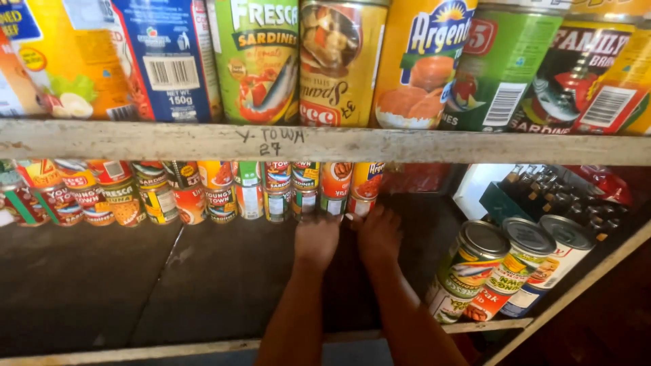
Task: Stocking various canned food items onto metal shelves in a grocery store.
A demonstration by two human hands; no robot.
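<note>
- Hands are extended side by side, palms down, on the dark flat shelf board (203,285); left hand (316,238) and right hand (378,234) lie nearly touching.
- Fingertips of both are set against the back row of small colourful labelled tin cans (339,190); whether any can is gripped cannot be told.
- Three larger silver-topped cans (505,268) lie tilted at the right, well apart.
</note>
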